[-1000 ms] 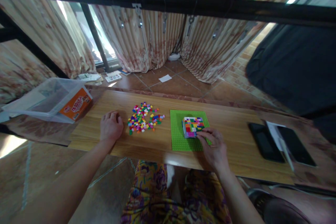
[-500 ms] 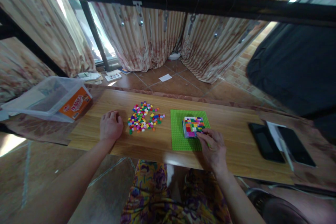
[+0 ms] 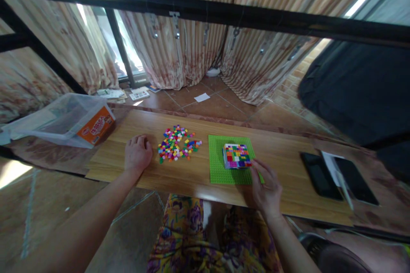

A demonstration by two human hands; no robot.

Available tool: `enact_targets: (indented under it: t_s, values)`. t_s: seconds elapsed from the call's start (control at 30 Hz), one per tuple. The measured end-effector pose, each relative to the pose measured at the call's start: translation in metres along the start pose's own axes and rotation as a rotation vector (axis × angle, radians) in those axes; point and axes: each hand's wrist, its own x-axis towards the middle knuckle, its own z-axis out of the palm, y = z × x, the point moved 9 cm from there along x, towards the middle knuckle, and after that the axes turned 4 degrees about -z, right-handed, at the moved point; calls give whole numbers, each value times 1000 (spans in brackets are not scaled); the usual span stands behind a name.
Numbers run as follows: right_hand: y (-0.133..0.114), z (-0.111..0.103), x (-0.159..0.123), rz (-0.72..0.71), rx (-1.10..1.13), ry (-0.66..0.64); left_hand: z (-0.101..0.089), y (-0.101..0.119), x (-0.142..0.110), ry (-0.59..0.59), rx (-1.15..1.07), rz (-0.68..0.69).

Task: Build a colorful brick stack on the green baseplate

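A square block of many-coloured toy bricks (image 3: 236, 156) sits on a green studded baseplate (image 3: 218, 175). My right hand (image 3: 267, 183) is at the block's front right corner, its fingertips at or very near the edge. A gap shows between its thumb and fingers, and no brick is visible there. Left of the baseplate lies a loose heap of small coloured bricks (image 3: 174, 145). Beside that heap my left hand (image 3: 137, 153) rests on the wooden board, fingers curled under. Whatever may be beneath those fingers is hidden.
A clear plastic box (image 3: 60, 119) with an orange label stands at the far left. Two dark flat devices, one a black slab (image 3: 320, 175), lie on the right with white paper (image 3: 335, 168). A black bar (image 3: 205, 8) crosses above; curtains hang behind.
My right hand has drawn back slightly to the right along the brick block's front corner, uncovering bricks there. My left hand stays in place beside the heap. The camera view has shifted a little.
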Motion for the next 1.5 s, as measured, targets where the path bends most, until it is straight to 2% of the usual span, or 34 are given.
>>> enact_targets:
  t_s: [0.13, 0.23, 0.33, 0.53, 0.67, 0.8, 1.03, 1.3, 1.4, 1.5]
  values:
    - [-2, -14, 0, 117, 14, 100, 1, 0, 0, 19, 6, 18]
    - [-18, -7, -2, 121, 73, 67, 1, 0, -1, 36, 6, 30]
    - [-42, 17, -8, 98, 158, -55, 2, 0, -2, 22, 28, 28]
    - [-80, 88, -24, 53, 254, -327, 2, 2, -4, -2, 41, 3]
    - [-94, 126, -17, 40, 233, -410, 1, 2, -6, 11, 24, -2]
    - [-103, 149, -6, 29, 209, -465, 0, 2, -7, 17, 22, -4]
    - [-83, 165, 10, 93, 92, -443, 0, 2, -7, 16, 18, -8]
    - [-76, 189, 19, 49, -22, -479, 0, 2, -7, 15, 3, -19]
    - [-80, 187, 21, 51, -10, -480, 0, 1, -7, 9, 5, -23]
    - [-84, 174, 18, 105, 72, -483, 0, 1, -5, 3, 7, -14]
